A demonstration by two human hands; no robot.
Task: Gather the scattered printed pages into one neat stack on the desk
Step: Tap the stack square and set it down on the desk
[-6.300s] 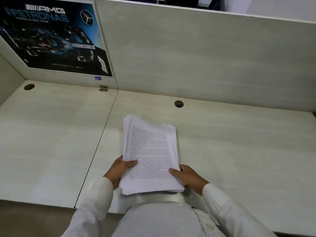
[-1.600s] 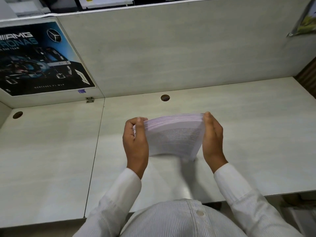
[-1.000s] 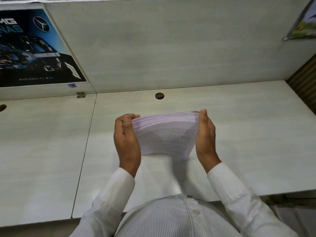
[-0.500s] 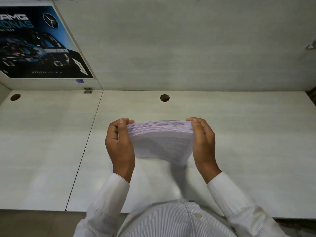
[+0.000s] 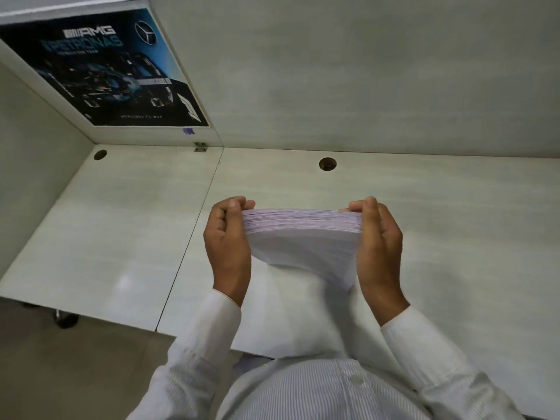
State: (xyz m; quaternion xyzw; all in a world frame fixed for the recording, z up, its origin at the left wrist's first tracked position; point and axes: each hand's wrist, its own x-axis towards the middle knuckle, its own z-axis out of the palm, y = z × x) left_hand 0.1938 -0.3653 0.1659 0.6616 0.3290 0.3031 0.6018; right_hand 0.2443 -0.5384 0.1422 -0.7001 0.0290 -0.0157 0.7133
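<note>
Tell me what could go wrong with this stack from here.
1. The stack is held only at its side edges by the left hand and right hand; middle pages could slide out and fan.
2. Its lower part looks blurred and bowed, so sheets may crumple against the desk.

We are reading "AMG" and "PETRONAS" beside a three-pointed star logo on the dark poster [image 5: 103, 68] in the upper left of the frame; the print on the pages [image 5: 306, 241] is proving too blurred to read.
</note>
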